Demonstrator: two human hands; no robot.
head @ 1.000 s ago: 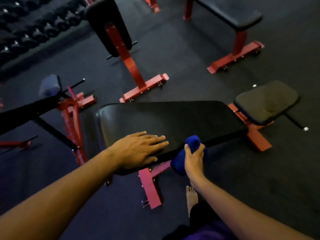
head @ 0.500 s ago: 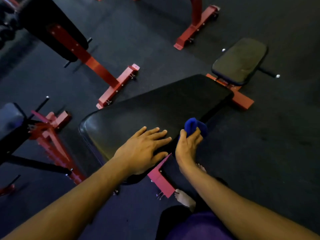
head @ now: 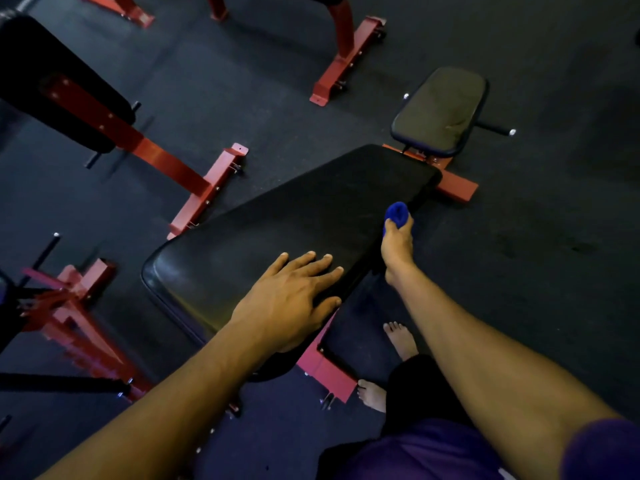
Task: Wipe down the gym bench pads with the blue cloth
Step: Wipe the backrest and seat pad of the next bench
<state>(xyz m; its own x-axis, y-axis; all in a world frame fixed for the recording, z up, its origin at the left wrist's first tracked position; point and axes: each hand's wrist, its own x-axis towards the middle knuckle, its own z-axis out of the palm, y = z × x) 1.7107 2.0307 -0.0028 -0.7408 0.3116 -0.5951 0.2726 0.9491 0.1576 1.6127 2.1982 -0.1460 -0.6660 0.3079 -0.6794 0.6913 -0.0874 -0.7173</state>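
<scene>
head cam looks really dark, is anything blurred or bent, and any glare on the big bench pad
Head view: dim overall, floor and long bench pad nearly merge into black; a faint sheen near the pad's rounded end, beside the left hand. Red frame at left edge is smeared by motion blur. Wide-angle lens stretches both forearms. Blue cloth in the right hand stays readable.

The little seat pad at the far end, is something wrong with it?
Maybe. The small seat pad looks duller and more worn than the long back pad, with a scuffed or wrinkled patch near its right corner. The picture is too dim to tell whether it is torn.
</scene>
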